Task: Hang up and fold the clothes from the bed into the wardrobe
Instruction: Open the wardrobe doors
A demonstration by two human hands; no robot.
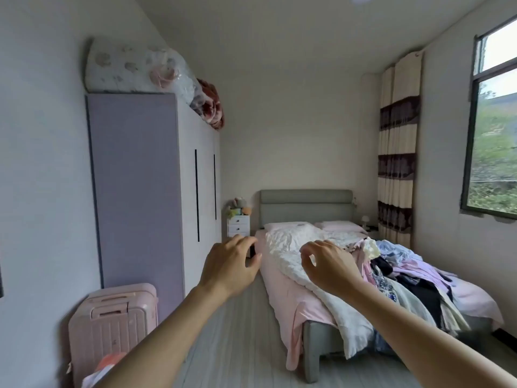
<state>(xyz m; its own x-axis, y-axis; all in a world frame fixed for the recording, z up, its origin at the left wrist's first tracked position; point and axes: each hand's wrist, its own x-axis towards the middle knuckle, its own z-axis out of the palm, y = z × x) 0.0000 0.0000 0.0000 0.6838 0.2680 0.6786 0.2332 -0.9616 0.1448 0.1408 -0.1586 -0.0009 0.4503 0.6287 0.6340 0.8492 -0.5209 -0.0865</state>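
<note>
While both arms reach forward from the bottom edge of the view, the person's left hand (230, 266) hangs in the air at about 7 o'clock from the frame's centre, fingers loosely curled with thumb and forefinger apart, its grip closed on nothing. The right hand (330, 264) hovers at about 5 o'clock, just in front of the near part of the bed (291, 301), fingers likewise relaxed and bent, its grip holding nothing.

The pile of clothes (405, 278) lies across the bed at 4 o'clock: dark, lilac, pale blue and patterned garments heaped together and spilling toward the foot. Beside the pile, toward 9 o'clock from it, a crumpled white quilt (296, 247) drapes over the pink sheet and hangs off the bed's near corner. Two pink pillows (288, 226) rest against the grey headboard (306, 205).

The wardrobe (145, 186) stands at 9 o'clock against the left wall, its lilac side panel facing the camera and its pale doors shut. Bagged bedding (131, 67) and a red floral blanket (211, 105) are stacked on its top. A pink suitcase (112, 326) stands upright at 8 o'clock, just beside the wardrobe's near corner. A small white drawer unit (238, 226) with soft toys on top stands between wardrobe and headboard. A striped curtain (398, 152) hangs at 3 o'clock, next to the window (495, 141).
</note>
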